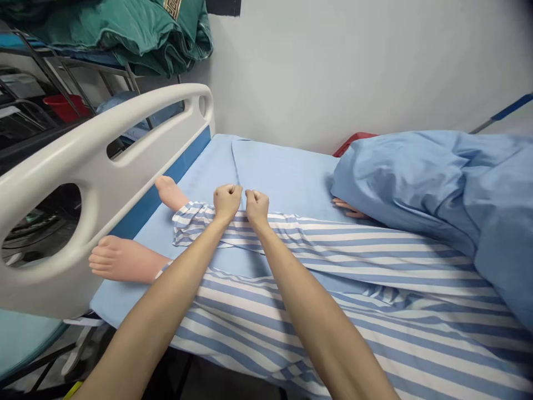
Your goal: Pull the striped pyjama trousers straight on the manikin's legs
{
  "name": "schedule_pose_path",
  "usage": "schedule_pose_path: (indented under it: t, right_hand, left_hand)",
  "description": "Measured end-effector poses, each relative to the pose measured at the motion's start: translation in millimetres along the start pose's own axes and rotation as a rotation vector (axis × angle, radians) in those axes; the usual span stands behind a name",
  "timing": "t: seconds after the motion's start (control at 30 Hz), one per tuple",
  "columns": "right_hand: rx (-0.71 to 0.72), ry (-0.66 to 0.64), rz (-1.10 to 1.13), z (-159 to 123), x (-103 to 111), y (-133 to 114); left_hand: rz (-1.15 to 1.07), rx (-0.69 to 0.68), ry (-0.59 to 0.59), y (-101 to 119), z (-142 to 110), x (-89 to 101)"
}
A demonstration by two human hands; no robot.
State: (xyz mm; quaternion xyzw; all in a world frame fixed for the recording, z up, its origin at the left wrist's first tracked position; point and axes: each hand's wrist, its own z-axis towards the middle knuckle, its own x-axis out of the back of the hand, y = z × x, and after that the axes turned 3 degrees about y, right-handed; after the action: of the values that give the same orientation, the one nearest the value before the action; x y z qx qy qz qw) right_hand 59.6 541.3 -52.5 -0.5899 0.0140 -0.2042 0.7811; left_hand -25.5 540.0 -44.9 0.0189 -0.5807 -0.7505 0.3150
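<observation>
Both my arms reach out over a bed, across the striped trousers of a lying figure whose feet look like a manikin's. My left hand is closed in a fist above the far trouser leg, near its ankle end. Close beside it, a small gap away, my right hand is also a fist, thumb side up. Whatever the fingers may hold is hidden. Beyond the fists, a crease runs through the light blue sheet. The far foot and the near foot lie bare to the left of my hands.
A white and blue footboard rises at the left. Rumpled blue bedding covers the figure's upper part at right, with a hand showing below it. A wall borders the far side. Green bundled fabric lies on another bed.
</observation>
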Motion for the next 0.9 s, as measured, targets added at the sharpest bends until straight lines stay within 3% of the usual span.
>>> schedule_pose_path:
  t: [0.07,0.23,0.4,0.5,0.63,0.77,0.9]
  right_hand:
    - [-0.017,0.033,0.045,6,8,-10]
    - [0.148,0.031,-0.002,16,35,-14]
    - [-0.089,-0.02,0.146,20,50,22]
    - [-0.127,-0.063,0.22,25,48,31]
    - [-0.145,0.007,0.187,29,49,25]
    - [-0.014,-0.005,0.031,24,72,22]
    - [0.062,0.016,-0.038,14,100,28]
  left_hand:
    - [0.025,0.017,-0.053,2,-5,-8.7]
    - [0.168,0.053,-0.107,-7,-10,-17.4]
    - [0.209,0.016,-0.29,-1,-7,-17.6]
    - [0.119,-0.023,-0.241,16,-13,-29.8]
    - [0.073,-0.02,-0.177,32,-27,-53.6]
    - [0.231,-0.079,-0.202,26,-35,-65.3]
    - [0.231,-0.109,-0.177,18,-37,-64.8]
